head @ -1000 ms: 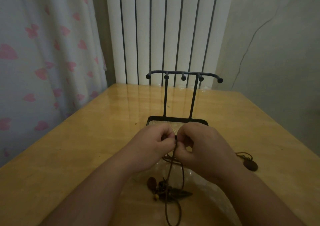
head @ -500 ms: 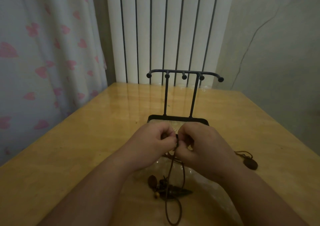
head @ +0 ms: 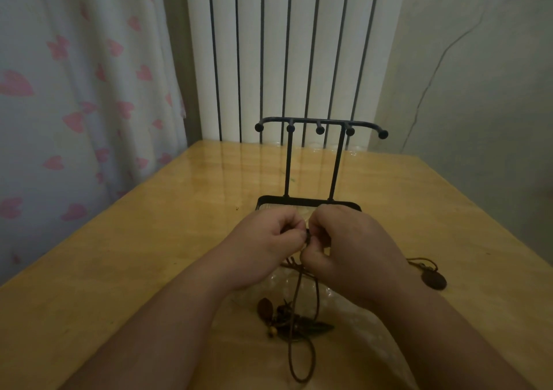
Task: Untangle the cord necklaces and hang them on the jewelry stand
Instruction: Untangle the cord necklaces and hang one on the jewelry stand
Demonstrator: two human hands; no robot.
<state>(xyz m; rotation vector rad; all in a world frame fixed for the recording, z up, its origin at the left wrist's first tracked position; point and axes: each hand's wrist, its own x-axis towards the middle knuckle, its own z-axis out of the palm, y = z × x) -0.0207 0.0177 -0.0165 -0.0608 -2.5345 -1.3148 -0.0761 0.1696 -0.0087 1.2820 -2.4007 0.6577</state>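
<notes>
My left hand [head: 263, 246] and my right hand [head: 347, 249] meet knuckle to knuckle just in front of the black jewelry stand [head: 311, 162]. Both pinch the same brown cord necklace [head: 297, 296] at a small dark knot between the fingertips. The cord hangs down to a tangle of dark pendants and beads [head: 287, 317] on the table. Its lower loop trails toward me. A second necklace with an oval dark pendant [head: 434, 280] lies on the table to the right, apart from my hands. The stand's hooks carry nothing.
The wooden table [head: 149, 255] runs back to a white ribbed radiator [head: 287, 51]. A curtain with pink hearts [head: 74, 90] hangs at the left. A clear plastic sheet [head: 353, 335] lies under the pendants. A grey wall [head: 478, 90] stands at the right.
My hands have stayed together at the knot, with only small finger movements. The hanging cord and the pendants have barely shifted.
</notes>
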